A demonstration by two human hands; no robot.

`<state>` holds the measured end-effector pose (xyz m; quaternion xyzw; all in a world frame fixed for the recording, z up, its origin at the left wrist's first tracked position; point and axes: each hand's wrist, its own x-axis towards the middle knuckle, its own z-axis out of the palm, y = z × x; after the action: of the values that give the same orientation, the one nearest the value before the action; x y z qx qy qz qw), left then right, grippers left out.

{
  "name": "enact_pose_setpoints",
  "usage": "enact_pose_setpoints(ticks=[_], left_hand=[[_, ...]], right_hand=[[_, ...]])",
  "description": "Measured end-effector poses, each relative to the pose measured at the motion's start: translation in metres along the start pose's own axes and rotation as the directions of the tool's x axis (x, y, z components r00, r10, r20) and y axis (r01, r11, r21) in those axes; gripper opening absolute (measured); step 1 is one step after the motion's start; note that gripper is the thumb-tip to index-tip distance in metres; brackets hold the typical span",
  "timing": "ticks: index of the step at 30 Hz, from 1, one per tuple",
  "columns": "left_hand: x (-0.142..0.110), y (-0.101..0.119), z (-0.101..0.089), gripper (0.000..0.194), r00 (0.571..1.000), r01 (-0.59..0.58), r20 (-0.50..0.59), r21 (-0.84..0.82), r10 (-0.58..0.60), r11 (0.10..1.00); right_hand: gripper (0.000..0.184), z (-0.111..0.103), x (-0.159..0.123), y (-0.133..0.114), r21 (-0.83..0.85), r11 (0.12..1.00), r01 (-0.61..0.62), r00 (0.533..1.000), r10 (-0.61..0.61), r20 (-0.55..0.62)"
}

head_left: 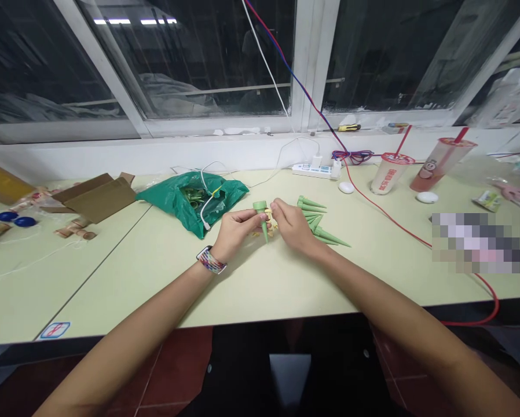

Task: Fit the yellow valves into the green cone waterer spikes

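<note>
Just in front of the green plastic bag [173,198], the person's left hand [236,229] has its fingers [248,216] clenched round a pale green plastic spike [264,229]. Tapered and hollow-looking, it should feel light and stiff, best held by its wide collar rather than its narrow tip. Further right of the bag, the right hand [292,225] closes in, its fingers [278,204] at the spike's top or a small yellow piece [269,223], hard to tell which. Beyond lies a loose pile of matching spikes [314,215].
</note>
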<state>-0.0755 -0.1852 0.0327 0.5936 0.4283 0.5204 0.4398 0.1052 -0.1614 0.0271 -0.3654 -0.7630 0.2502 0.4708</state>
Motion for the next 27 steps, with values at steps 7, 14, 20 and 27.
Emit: enact_pose_setpoints(ticks=[7,14,20,27], left_hand=[[-0.001,0.004,0.005,0.037,0.999,0.018,0.027,0.008,-0.019,1.000],[-0.002,0.004,0.009,0.033,0.999,0.052,0.002,-0.240,-0.053,0.969],[0.000,0.002,0.012,0.058,0.995,0.084,-0.013,-0.367,-0.095,0.926],[0.000,-0.004,0.014,0.064,0.997,0.051,-0.037,-0.238,-0.062,0.970]], right_hand=[[0.028,-0.027,0.017,-0.007,0.178,0.970,-0.168,0.983,0.150,0.109],[0.043,-0.008,-0.014,-0.004,0.228,0.956,-0.186,0.981,0.167,0.100],[0.028,-0.006,-0.025,0.001,0.110,0.994,-0.022,1.000,0.020,0.024],[0.003,-0.007,-0.033,0.002,-0.141,0.977,0.159,0.987,-0.155,0.040]])
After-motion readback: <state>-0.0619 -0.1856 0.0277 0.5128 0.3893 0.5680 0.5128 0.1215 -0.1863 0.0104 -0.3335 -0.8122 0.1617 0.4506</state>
